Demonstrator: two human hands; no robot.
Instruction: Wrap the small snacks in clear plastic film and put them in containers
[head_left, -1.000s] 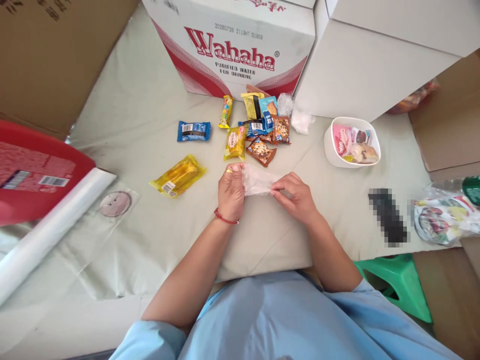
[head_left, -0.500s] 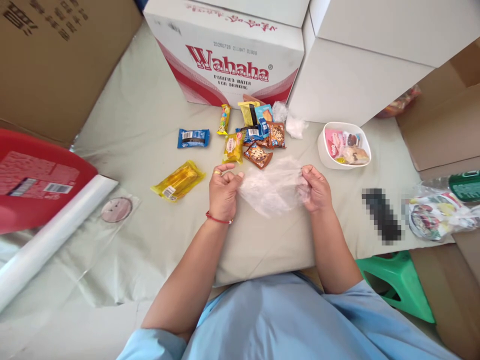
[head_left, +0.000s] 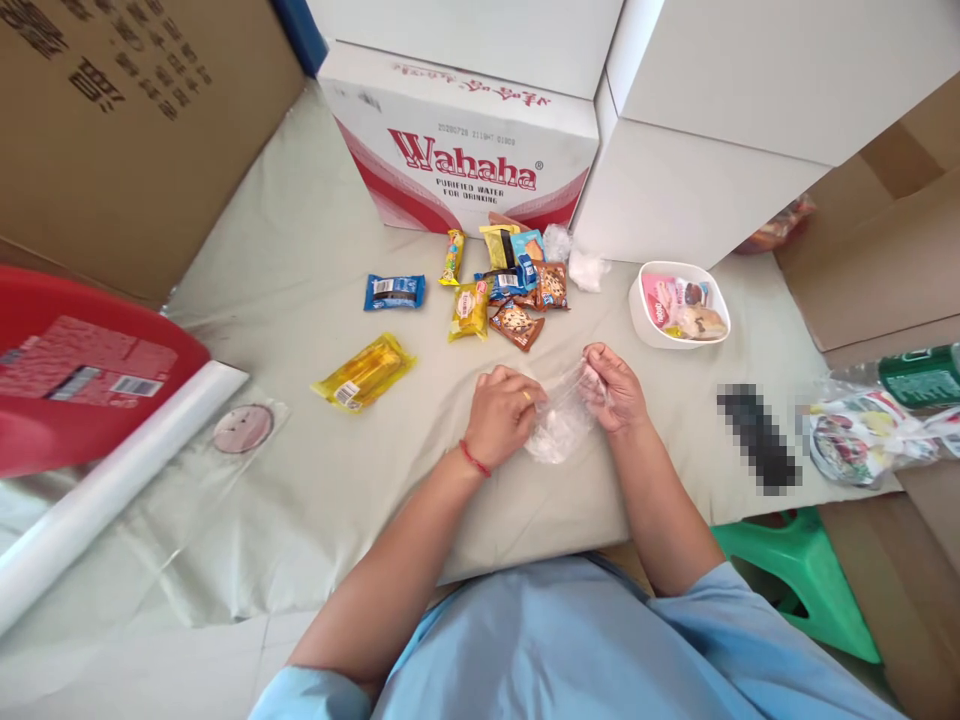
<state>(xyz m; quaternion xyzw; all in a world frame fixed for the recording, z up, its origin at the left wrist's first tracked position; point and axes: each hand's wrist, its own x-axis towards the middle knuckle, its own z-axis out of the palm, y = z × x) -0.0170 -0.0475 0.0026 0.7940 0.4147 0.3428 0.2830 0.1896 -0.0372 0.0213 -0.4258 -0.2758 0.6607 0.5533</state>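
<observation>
A thin clear plastic bag (head_left: pixel 556 428), crumpled, hangs between my two hands over the cloth. My left hand (head_left: pixel 504 412) has its fingers curled at the bag's left edge, the fingertips partly hidden. Thumb and fingers of my right hand (head_left: pixel 613 387) pinch its upper right corner. Beyond my hands lies a heap of wrapped snacks: brown cookie packets (head_left: pixel 517 324), a yellow packet (head_left: pixel 469 309) and blue packets (head_left: pixel 501 283). Left of these are a separate blue packet (head_left: pixel 394 292) and a long yellow packet (head_left: pixel 364 372). Two crumpled clear plastic pieces (head_left: pixel 589 270) rest behind the heap.
A white tub (head_left: pixel 640 318) with packaged snacks stands right. Behind is a Wahaha carton (head_left: pixel 480 150) beside white boxes (head_left: pixel 720 180). A red container (head_left: pixel 97 370) and a white roll (head_left: pixel 127 490) lie left. A green stool (head_left: pixel 814 570) sits below the right edge.
My left hand has moved right and slightly nearer to me, bringing it closer to my right hand. The plastic bag is now bunched smaller between them. The view has shifted slightly.
</observation>
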